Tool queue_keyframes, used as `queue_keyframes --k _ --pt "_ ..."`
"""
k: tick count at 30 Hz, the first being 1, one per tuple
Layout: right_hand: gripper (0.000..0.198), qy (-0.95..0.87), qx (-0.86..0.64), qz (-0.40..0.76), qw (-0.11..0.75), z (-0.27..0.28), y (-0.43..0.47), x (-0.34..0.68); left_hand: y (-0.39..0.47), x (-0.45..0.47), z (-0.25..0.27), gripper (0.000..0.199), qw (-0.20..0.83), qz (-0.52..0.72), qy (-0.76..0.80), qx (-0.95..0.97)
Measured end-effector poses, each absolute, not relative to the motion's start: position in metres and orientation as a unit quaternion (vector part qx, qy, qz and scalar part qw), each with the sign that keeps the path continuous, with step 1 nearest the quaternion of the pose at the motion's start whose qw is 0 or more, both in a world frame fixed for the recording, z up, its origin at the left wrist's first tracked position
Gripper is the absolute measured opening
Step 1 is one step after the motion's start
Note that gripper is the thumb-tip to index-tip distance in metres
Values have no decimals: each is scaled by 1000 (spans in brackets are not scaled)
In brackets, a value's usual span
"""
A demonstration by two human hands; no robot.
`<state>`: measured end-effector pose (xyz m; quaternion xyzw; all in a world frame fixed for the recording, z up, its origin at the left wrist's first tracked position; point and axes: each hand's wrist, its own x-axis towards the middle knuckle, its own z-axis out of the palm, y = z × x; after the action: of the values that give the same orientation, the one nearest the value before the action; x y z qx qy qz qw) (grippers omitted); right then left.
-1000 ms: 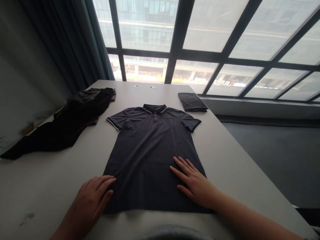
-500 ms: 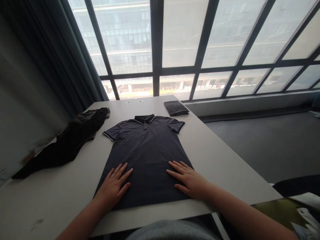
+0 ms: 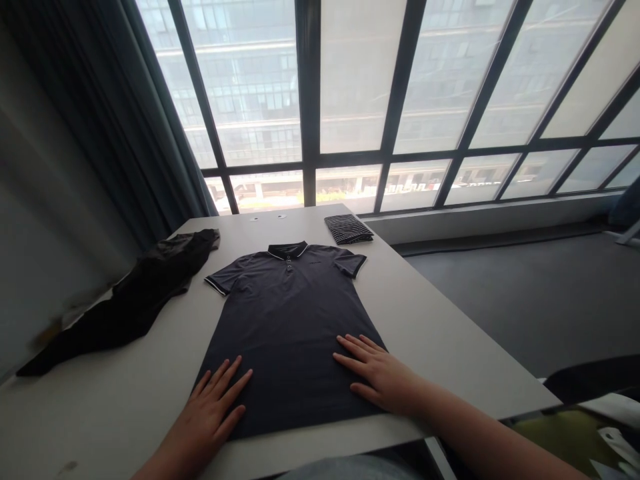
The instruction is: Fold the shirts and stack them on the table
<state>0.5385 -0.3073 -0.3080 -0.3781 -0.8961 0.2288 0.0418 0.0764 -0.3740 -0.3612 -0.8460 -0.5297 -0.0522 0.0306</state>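
Left hand [image 3: 210,407] and right hand [image 3: 383,377] lie spread on a dark shirt [image 3: 295,313]

The shirt lies front up in the middle of a white table [image 3: 450,360], its collar [image 3: 287,251] at the far end and its hem at the near end, close to the table's near edge. Both short sleeves stretch out to the sides, and the buttons at the neck face up.

The left hand rests over the shirt's left edge near the hem, fingers parted, pinching nothing. The right hand rests over the right edge, also near the hem, its fingers fanned out and pointing left and far; it pinches nothing either.

Along the left side of the table lies a crumpled heap of dark clothes [image 3: 145,293], well apart from the shirt. At the far right sits a folded striped cloth [image 3: 349,229], just beyond the right sleeve [image 3: 350,264]. A dark curtain [image 3: 135,120] hangs at the far left, beside a wide window [image 3: 355,80].
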Motion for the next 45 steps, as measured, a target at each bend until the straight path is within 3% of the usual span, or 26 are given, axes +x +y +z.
queue_keyframes --k 8,13,19,30,38,45 --pt "65 -886 -390 249 44 -312 -309 543 -394 78 -358 60 10 -24 -559 -829" --pt "64 -886 -376 265 58 -303 -305 547 -376 80 -326 54 -61 -38 -575 -815" --pt "49 -872 -419 222 120 -290 -254 550 -288 62 -294 54 -79 -52 -611 -786" --pt "47 -752 -594 14 286 -345 -62 570 -84 50 -331 52 34 -136 -684 -716" --pt "56 -722 -677 29 139 -361 -21 580 1 33 -331 59 -37 -57 -673 -737" --pt "56 -689 -713 27 126 -362 -25 581 -12 5 -346 68 -45 22 -683 -729"
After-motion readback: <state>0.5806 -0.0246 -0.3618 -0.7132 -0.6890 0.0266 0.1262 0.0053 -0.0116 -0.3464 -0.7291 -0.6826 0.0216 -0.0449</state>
